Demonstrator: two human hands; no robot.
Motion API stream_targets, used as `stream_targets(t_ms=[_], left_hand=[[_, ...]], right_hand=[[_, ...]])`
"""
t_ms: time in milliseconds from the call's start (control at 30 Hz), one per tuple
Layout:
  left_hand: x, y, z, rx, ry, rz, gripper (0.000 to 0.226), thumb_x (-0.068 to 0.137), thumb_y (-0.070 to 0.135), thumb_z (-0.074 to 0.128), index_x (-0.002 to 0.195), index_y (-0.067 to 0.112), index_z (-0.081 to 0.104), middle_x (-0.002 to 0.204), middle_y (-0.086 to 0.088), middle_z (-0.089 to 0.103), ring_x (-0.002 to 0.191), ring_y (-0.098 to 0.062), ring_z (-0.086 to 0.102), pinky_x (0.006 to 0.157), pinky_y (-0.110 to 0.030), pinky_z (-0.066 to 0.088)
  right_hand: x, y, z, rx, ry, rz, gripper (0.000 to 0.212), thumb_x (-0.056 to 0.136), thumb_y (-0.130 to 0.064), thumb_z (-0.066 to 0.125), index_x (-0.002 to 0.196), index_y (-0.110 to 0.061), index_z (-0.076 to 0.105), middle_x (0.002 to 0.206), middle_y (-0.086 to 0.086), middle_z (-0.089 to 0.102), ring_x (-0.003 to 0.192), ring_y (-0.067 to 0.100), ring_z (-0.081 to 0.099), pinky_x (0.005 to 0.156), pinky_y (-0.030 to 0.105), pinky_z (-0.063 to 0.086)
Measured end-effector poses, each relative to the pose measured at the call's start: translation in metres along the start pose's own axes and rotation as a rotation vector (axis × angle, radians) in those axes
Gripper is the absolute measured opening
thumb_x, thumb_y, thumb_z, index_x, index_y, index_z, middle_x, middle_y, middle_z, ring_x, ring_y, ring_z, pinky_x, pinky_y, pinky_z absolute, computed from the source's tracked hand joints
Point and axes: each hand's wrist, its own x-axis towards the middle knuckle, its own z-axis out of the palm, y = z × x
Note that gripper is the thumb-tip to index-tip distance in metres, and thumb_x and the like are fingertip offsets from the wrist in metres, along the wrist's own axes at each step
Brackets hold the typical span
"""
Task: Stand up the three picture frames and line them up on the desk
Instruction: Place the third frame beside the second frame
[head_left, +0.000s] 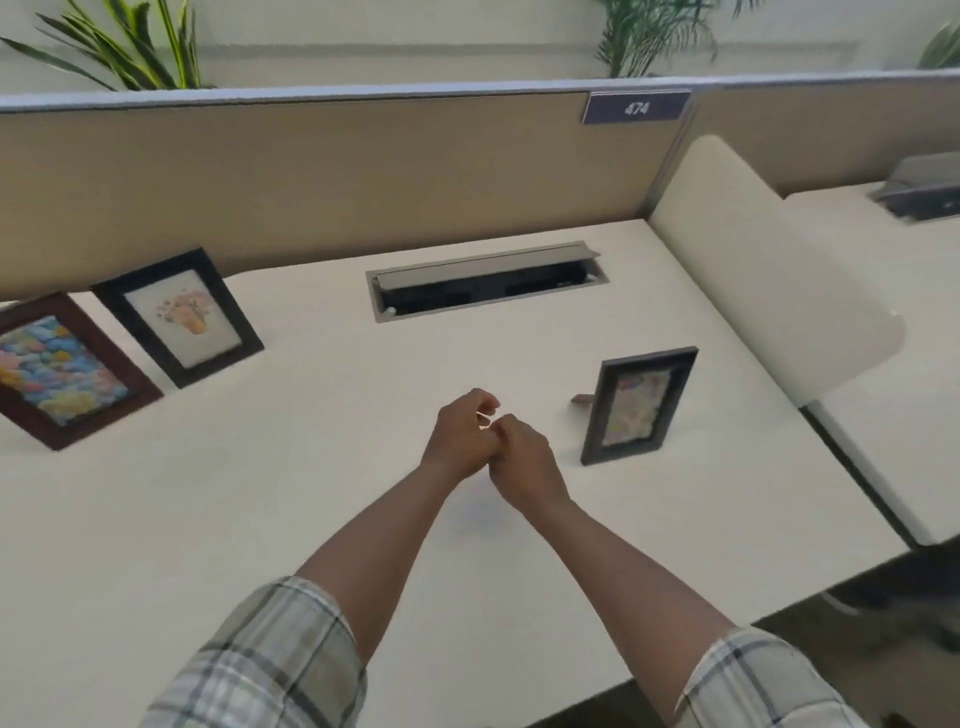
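Note:
Three picture frames stand upright on the white desk (311, 493). A dark red frame (62, 371) with a colourful picture is at the far left. Right beside it stands a black frame (179, 317) with a flower picture. A dark grey frame (640, 405) stands apart at the right, its back stand showing behind it. My left hand (460, 439) and my right hand (519, 462) meet above the desk's middle, fingers curled and touching each other, holding nothing. Both hands are left of the grey frame and clear of it.
A cable tray (485, 283) with its lid raised is sunk into the desk behind my hands. A tan partition (311, 171) with a "474" label (636, 108) closes the back. A white side divider (769, 270) bounds the desk at the right. Plants rise behind the partition.

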Motion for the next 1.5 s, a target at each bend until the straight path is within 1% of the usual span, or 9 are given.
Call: stream_targets(t_ms=[100,267,467,567,733,900,1167,1333,1500], left_hand=[[0.005,0.017,0.048,0.033,-0.073,0.039,0.038,0.070,0.021,0.066,0.107,0.027,0.060,0.103,0.004,0.064,0.093,-0.016,0.064,0.072,-0.016,0.046],[0.021,0.049,0.113,0.019,-0.154,0.022,0.065,0.073,0.023,0.073,0.133,0.026,0.046,0.115,-0.001,0.061,0.104,-0.018,0.060,0.070,-0.019,0.046],[0.046,0.069,0.155,-0.022,-0.040,-0.063,0.051,0.073,0.005,0.062,0.122,0.016,0.050,0.110,-0.001,0.062,0.096,-0.017,0.057,0.073,-0.026,0.044],[0.052,0.068,0.162,-0.067,-0.007,-0.080,0.044,0.080,0.004,0.060,0.123,0.015,0.055,0.119,-0.006,0.066,0.103,-0.020,0.060,0.074,-0.027,0.050],[0.056,0.070,0.155,-0.092,-0.028,-0.103,0.044,0.082,-0.001,0.056,0.125,0.011,0.056,0.124,-0.010,0.066,0.116,-0.028,0.061,0.091,-0.041,0.056],[0.056,0.061,0.114,-0.094,0.005,-0.121,0.043,0.084,-0.001,0.057,0.125,0.009,0.055,0.127,-0.012,0.064,0.120,-0.029,0.059,0.090,-0.039,0.057],[0.044,0.034,-0.010,-0.093,0.209,-0.127,0.044,0.086,0.009,0.068,0.127,0.018,0.055,0.129,-0.009,0.064,0.122,-0.028,0.059,0.090,-0.041,0.055],[0.037,0.010,-0.087,-0.088,0.392,-0.140,0.032,0.080,0.008,0.070,0.108,0.016,0.056,0.110,-0.003,0.067,0.105,-0.022,0.064,0.066,-0.020,0.052],[0.042,-0.014,-0.133,-0.053,0.616,-0.154,0.039,0.083,0.003,0.064,0.121,0.012,0.062,0.118,-0.005,0.065,0.106,-0.018,0.063,0.066,-0.008,0.044]], right_hand=[[-0.017,0.038,-0.034,0.050,0.130,0.104,0.012,0.090,-0.010,0.045,0.088,-0.009,0.057,0.086,0.006,0.063,0.078,0.025,0.058,0.066,0.041,0.050],[-0.025,0.105,-0.092,0.067,0.296,0.229,0.008,0.093,-0.014,0.049,0.093,-0.011,0.057,0.090,0.009,0.065,0.080,0.028,0.058,0.064,0.032,0.043],[0.005,0.163,-0.134,0.075,0.216,0.370,0.028,0.092,-0.015,0.056,0.116,-0.004,0.051,0.115,0.016,0.062,0.099,0.031,0.061,0.069,0.030,0.042],[0.020,0.175,-0.140,0.068,0.180,0.374,0.039,0.093,-0.016,0.057,0.127,-0.003,0.045,0.123,0.017,0.059,0.109,0.032,0.059,0.072,0.030,0.043],[0.039,0.178,-0.142,0.085,0.168,0.347,0.027,0.093,-0.017,0.051,0.119,-0.008,0.047,0.114,0.013,0.063,0.086,0.024,0.055,0.063,0.032,0.043],[0.055,0.150,-0.127,0.072,0.164,0.224,0.025,0.094,-0.022,0.055,0.115,-0.010,0.046,0.109,0.012,0.064,0.085,0.024,0.058,0.062,0.032,0.046],[0.099,0.038,-0.057,0.062,0.131,0.038,0.019,0.096,-0.029,0.049,0.109,-0.016,0.045,0.109,0.007,0.061,0.096,0.025,0.063,0.068,0.034,0.054],[0.134,-0.037,-0.020,0.144,0.113,-0.063,0.015,0.094,-0.033,0.049,0.103,-0.023,0.043,0.101,-0.001,0.057,0.087,0.013,0.055,0.053,0.018,0.042],[0.172,-0.100,0.012,0.186,0.100,-0.075,0.015,0.095,-0.032,0.049,0.104,-0.021,0.044,0.103,0.000,0.058,0.094,0.019,0.060,0.067,0.034,0.057]])
